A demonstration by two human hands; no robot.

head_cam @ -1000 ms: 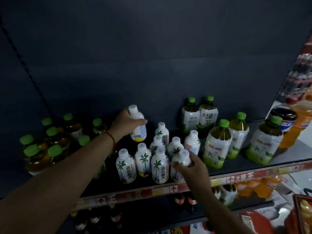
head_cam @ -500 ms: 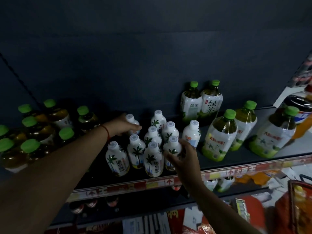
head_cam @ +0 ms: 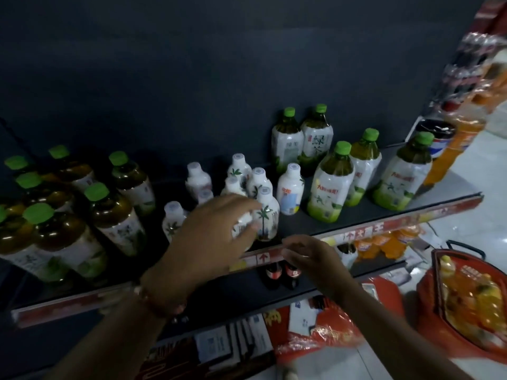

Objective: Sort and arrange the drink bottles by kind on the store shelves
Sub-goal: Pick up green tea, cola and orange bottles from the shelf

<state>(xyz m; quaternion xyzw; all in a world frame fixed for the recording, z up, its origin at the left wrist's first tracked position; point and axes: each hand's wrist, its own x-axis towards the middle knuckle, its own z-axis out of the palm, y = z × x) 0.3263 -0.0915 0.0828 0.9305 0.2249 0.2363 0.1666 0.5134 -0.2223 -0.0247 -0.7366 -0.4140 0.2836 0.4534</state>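
My left hand (head_cam: 208, 231) now sits at the front edge of the shelf (head_cam: 354, 230), over the front row of the small white coconut-drink bottles (head_cam: 267, 212). A second ago it was at the back of that cluster, gripping one white bottle; that bottle (head_cam: 196, 178) now stands released at the rear left of the group. My left fingers (head_cam: 241, 208) are curled over the cap and shoulder of a front-row white bottle; motion blur prevents confirming a firm grip, so I treat it as a light hold.

My right hand (head_cam: 307, 255) has come off the front-right white bottle and now hangs just in front of the shelf's price rail (head_cam: 263, 257), holding nothing, fingers loosely bent.

Layout status:
- White bottles: grouped at the shelf centre, rows uneven, one set slightly apart at the right side of the group.
- Dark tea bottles with green caps (head_cam: 109, 215): left end of the shelf.
- Green tea bottles with white labels (head_cam: 329, 185): right of centre, extending toward the right end.
- Orange drink and cola bottle (head_cam: 439, 144): right corner, mixed kinds.

Assessment: the rear placement appears complete. The next step is probably to straighten the front row. Risk: tightly packed bottles near the edge may tip if nudged
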